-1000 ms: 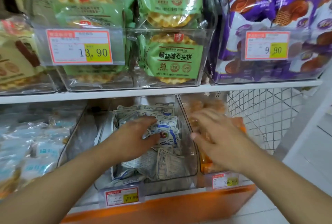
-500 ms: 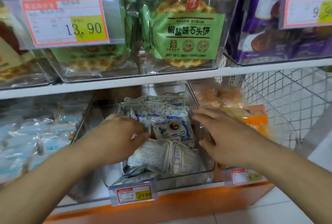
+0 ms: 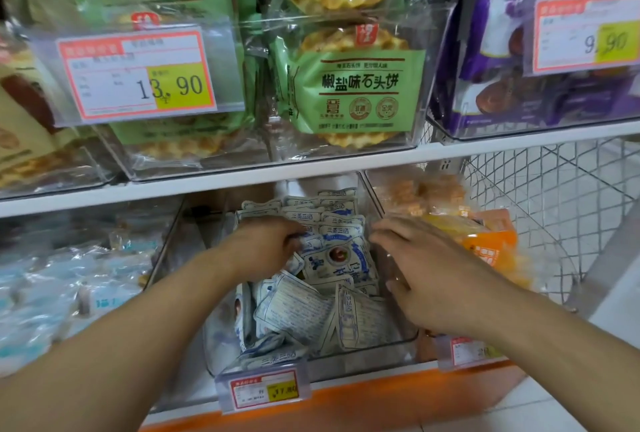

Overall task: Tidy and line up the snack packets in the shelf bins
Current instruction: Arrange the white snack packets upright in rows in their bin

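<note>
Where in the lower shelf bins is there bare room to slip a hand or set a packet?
Bare floor of the clear bin left of the white-blue packets, beyond the left hand. Crowded: bin's right, under the right hand.

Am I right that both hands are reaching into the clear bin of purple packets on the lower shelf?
Not quite: the head view shows the left hand and right hand in the lower shelf's clear bin of blue-and-white packets. The purple packets sit in a bin on the upper shelf.

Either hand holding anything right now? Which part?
Left hand fingers curl round upper edges of the white-blue packets. Right hand holds nothing, open over the bin.
</note>
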### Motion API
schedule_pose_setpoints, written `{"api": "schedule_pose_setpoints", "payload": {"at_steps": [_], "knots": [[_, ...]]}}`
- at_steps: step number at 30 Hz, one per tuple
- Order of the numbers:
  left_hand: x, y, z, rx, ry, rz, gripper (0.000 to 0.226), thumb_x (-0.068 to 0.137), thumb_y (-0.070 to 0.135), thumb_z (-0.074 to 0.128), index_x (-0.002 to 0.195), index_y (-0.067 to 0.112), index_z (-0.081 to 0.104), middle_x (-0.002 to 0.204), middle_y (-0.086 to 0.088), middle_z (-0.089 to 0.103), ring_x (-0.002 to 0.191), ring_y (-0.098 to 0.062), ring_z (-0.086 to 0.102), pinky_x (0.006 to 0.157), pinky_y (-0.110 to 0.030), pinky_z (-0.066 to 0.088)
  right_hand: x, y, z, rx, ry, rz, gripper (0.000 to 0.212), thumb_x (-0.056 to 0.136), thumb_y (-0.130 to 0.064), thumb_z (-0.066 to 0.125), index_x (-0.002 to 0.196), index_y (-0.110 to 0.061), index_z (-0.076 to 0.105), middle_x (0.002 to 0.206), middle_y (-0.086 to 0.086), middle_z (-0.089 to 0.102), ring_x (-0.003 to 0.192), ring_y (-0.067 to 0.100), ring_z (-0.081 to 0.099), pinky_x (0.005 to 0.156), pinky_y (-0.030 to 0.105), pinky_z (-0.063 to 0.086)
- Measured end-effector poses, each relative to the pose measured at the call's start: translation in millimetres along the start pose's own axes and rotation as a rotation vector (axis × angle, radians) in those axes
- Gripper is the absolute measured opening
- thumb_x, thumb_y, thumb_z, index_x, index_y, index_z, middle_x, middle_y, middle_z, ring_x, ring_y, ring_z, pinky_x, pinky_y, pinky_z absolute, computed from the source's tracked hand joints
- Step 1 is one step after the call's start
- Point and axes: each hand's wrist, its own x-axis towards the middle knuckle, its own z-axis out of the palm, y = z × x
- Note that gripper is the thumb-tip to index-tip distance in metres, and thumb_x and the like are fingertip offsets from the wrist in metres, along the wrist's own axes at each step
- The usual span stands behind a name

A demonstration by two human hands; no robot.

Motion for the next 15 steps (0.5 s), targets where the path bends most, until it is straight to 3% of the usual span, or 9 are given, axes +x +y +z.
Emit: {"api": "schedule_pose_setpoints", "payload": {"at_steps": [2, 4, 7, 10, 15], "knots": [[3.1, -0.8, -3.2, -0.079, -0.02, -0.046, 0.024, 0.103, 0.034, 0.053, 0.123, 0.032, 0.067, 0.112, 0.011, 0.071, 0.093, -0.01, 0.066, 0.078, -0.022, 0.052, 0.5, 0.1, 0.6, -0.009, 0.011, -0.014, 0.07, 0.097, -0.03, 0.06, 0.161, -0.025, 0.031, 0.166, -0.01, 0.022, 0.157, 0.012, 0.008, 0.129, 0.026, 0.005], [5.0, -0.9, -6.3, -0.142, -0.017, -0.074, 0.015, 0.098, 0.028, 0.06, 0.102, 0.033, 0.073, 0.098, 0.014, 0.073, 0.083, -0.007, 0.068, 0.071, -0.023, 0.056, 0.3, -0.1, 0.9, -0.014, 0.017, -0.021, 0.069, 0.097, -0.029, 0.061, 0.159, -0.024, 0.033, 0.165, -0.01, 0.025, 0.155, 0.011, 0.01, 0.124, 0.021, 0.001], [0.6, 0.8, -8.5, -0.175, 0.019, -0.078, 0.024, 0.094, 0.022, 0.065, 0.076, 0.036, 0.069, 0.085, 0.017, 0.072, 0.081, -0.002, 0.068, 0.067, -0.015, 0.051, 0.0, -0.8, -0.4, -0.014, 0.023, -0.028, 0.068, 0.098, -0.03, 0.061, 0.159, -0.023, 0.033, 0.164, -0.009, 0.027, 0.154, 0.011, 0.01, 0.119, 0.02, -0.002], [-18.8, 7.7, -8.5, -0.249, 0.173, -0.067, 0.027, 0.097, 0.024, 0.064, 0.075, 0.039, 0.066, 0.084, 0.017, 0.071, 0.079, 0.001, 0.066, 0.069, -0.022, 0.054, -0.8, -3.6, -2.5, -0.006, 0.012, -0.031, 0.069, 0.1, -0.036, 0.059, 0.161, -0.024, 0.029, 0.165, -0.009, 0.026, 0.155, 0.012, 0.009, 0.12, 0.022, -0.004], [-61.0, 20.1, -17.6, -0.579, 0.494, -0.066, 0.018, 0.099, 0.023, 0.064, 0.09, 0.033, 0.076, 0.086, 0.015, 0.075, 0.082, -0.004, 0.069, 0.075, -0.03, 0.055, -3.5, -16.7, -10.7, 0.111, 0.035, -0.012, 0.074, 0.104, -0.053, 0.052, 0.164, -0.027, 0.017, 0.169, -0.005, 0.02, 0.157, 0.015, 0.006, 0.12, 0.025, -0.001]]}}
